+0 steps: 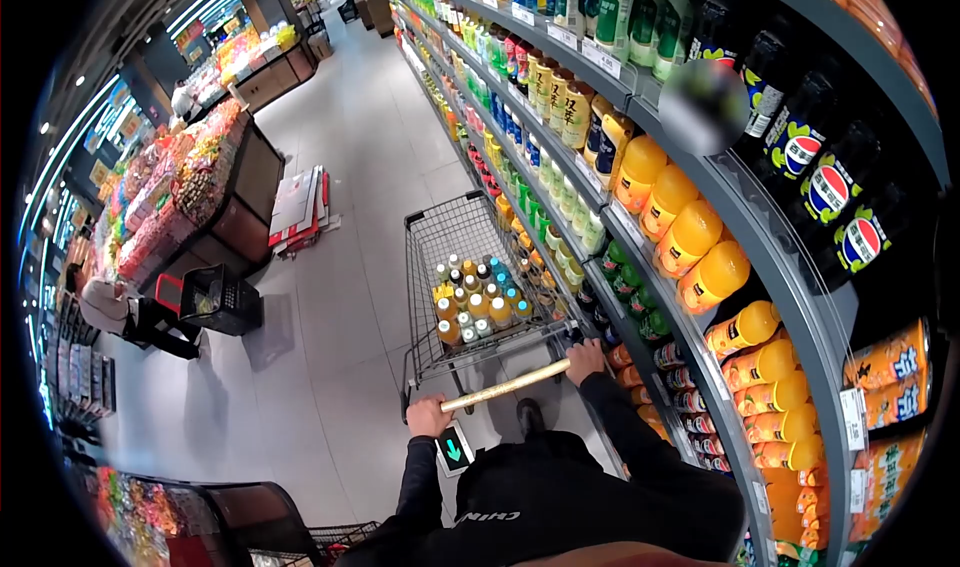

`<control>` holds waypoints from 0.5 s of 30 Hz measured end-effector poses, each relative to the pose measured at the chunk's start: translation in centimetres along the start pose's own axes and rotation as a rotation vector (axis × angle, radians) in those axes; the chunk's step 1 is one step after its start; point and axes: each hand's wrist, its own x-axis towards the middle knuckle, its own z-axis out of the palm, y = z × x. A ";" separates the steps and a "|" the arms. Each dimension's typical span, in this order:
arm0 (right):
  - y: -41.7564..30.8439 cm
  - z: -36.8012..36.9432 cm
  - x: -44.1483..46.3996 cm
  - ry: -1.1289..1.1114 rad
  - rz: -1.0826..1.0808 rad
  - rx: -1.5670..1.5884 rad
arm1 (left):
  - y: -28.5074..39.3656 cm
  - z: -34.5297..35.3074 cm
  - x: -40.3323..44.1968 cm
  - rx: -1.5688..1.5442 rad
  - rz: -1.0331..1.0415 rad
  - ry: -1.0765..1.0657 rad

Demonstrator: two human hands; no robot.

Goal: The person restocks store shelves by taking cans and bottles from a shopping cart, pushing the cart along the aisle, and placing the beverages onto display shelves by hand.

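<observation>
A wire shopping cart point(432, 229) stands in front of me, with several capped drink bottles point(478, 302) grouped in its basket. Its pale handle bar point(506, 386) runs between my two hands. My left hand point(429, 417) is closed around the bar's left end. At the right end, close to the shelf, my right hand point(586, 359) is wrapped around the same bar. The fingers of both hands curl over the far side and are only partly visible.
Shelves of bottled drinks point(690, 237) line my right side, close to the cart. Left of the aisle are a candy display point(185, 182), a black basket point(222, 299), a seated person point(130, 312) and flattened boxes point(300, 207). A floor sign point(454, 449) lies near my feet.
</observation>
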 end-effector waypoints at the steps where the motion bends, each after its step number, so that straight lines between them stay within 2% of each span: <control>1: 0.1 0.2 0.3 0.021 -0.001 0.001 | 0.0 -0.1 0.5 0.025 0.002 -0.001; 5: -0.3 -0.3 2.0 0.063 0.010 -0.004 | -0.6 0.6 2.0 0.048 0.020 0.022; 10: -0.2 0.4 4.1 -0.048 0.066 -0.074 | -1.8 1.4 3.7 -0.025 0.019 0.018; 11: -0.4 0.2 4.4 -0.065 0.075 -0.102 | -2.3 1.9 3.9 0.036 0.039 -0.016; 12: -0.3 0.5 4.6 -0.060 0.085 -0.120 | -2.4 2.3 3.8 0.031 0.060 0.062; 13: -0.2 0.2 4.7 -0.064 0.063 -0.119 | -2.0 2.1 4.1 0.020 0.012 0.030; 14: -0.8 -1.0 5.1 -0.120 0.075 -0.195 | -2.3 2.4 4.2 0.003 0.040 0.074; 15: -0.8 -0.9 5.6 -0.174 0.104 -0.162 | -1.5 0.9 4.5 -0.048 0.000 0.024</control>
